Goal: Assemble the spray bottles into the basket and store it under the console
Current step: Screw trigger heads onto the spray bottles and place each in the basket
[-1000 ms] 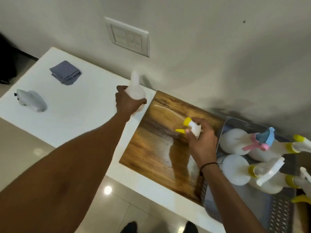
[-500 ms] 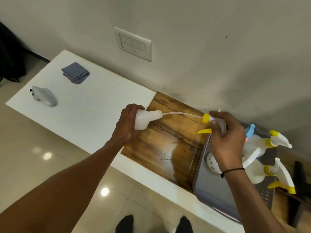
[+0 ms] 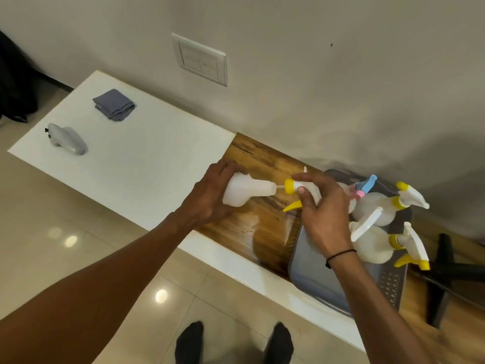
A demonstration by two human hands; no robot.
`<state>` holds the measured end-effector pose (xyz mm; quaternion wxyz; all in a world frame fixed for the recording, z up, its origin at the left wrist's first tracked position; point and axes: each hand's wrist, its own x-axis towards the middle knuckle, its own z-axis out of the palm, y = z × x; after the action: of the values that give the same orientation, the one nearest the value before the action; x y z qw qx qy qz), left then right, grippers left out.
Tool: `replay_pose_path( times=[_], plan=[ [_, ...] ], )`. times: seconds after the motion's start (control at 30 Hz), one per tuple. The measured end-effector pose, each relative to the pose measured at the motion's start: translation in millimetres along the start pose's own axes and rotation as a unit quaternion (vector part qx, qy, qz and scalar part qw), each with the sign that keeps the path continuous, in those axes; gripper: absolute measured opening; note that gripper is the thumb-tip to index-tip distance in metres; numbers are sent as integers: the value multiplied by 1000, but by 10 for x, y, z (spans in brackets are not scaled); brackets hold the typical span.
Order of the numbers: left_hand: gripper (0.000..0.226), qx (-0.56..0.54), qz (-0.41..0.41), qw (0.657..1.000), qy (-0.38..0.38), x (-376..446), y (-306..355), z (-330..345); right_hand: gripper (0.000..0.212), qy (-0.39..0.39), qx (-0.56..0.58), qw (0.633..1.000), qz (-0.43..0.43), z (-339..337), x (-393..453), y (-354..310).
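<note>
Mid-frame: left hand [image 3: 210, 198] gripping bottle [image 3: 244, 192], right hand [image 3: 324, 208] pinching sprayer [image 3: 301, 187], tube nearly in; next, probably screwing the collar on.

A white bottle [image 3: 246, 190] lay sideways in the air above the wooden tabletop [image 3: 265, 227], neck pointing right. A spray head [image 3: 301, 190] with yellow collar and yellow trigger stood just beside the neck. The grey basket [image 3: 315, 274] held three assembled spray bottles [image 3: 375, 208], lying down.
</note>
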<state>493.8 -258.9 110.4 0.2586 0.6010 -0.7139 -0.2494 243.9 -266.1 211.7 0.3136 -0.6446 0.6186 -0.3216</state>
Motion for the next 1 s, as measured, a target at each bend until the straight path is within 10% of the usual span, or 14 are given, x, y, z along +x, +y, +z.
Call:
replay_pose_path(
  times=[0.57,0.77,1.0],
  plan=[
    [97,-125,-6,980,-155,111,485,-157,29,-89,6,994,-69,-309,52,47],
    [95,37,36,998,-24,-9,714,-177,43,-139,-53,988,-49,-352,49,86],
    [78,165,94,976,109,-239,962,-81,26,-131,206,940,237,-281,-41,87]
  ],
)
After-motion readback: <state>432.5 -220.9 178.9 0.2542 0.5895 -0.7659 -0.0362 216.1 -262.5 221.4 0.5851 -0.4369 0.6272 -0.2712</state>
